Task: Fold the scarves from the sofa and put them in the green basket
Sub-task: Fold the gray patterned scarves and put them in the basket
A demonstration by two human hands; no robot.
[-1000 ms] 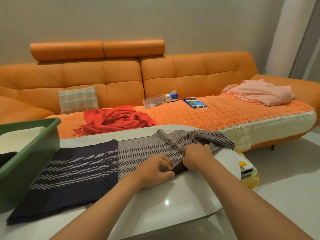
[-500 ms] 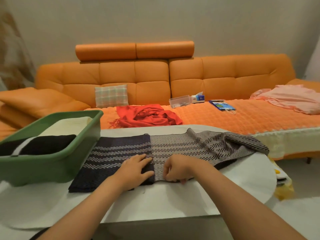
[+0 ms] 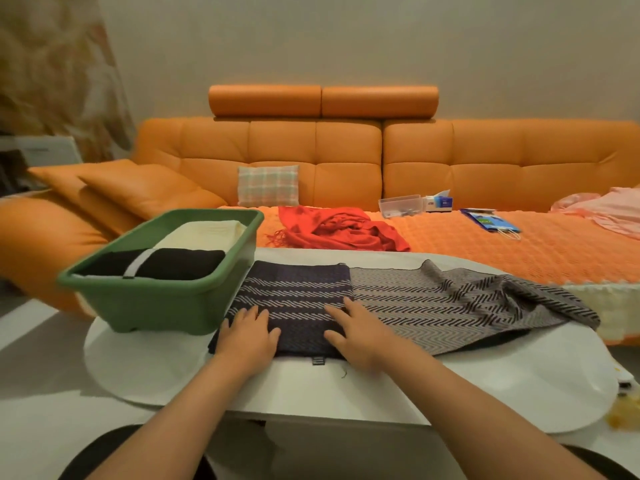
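A dark navy and grey zigzag scarf (image 3: pixel 408 299) lies spread on the white table (image 3: pixel 502 386). Its navy end is folded over at the left. My left hand (image 3: pixel 250 334) lies flat on the near left corner of the navy part. My right hand (image 3: pixel 356 329) presses flat on its right edge, fingers spread. The green basket (image 3: pixel 162 299) stands on the table at the left, touching the scarf, with a folded black scarf (image 3: pixel 162 263) and a folded cream one (image 3: pixel 204 233) inside. A crumpled red scarf (image 3: pixel 339 230) lies on the orange sofa (image 3: pixel 346 154).
On the sofa seat are a plaid cushion (image 3: pixel 268 185), a clear box (image 3: pixel 400 205), a tissue box (image 3: pixel 438 201), a blue bag (image 3: pixel 485 220) and a pink cloth (image 3: pixel 602 211). Orange cushions (image 3: pixel 114 188) lean at the left. Something yellow (image 3: pixel 623 415) lies on the floor at the right.
Both hands slid left along the scarf's near edge, from the grey part to the navy part, and flattened out. The view turned left, bringing the whole basket into sight.
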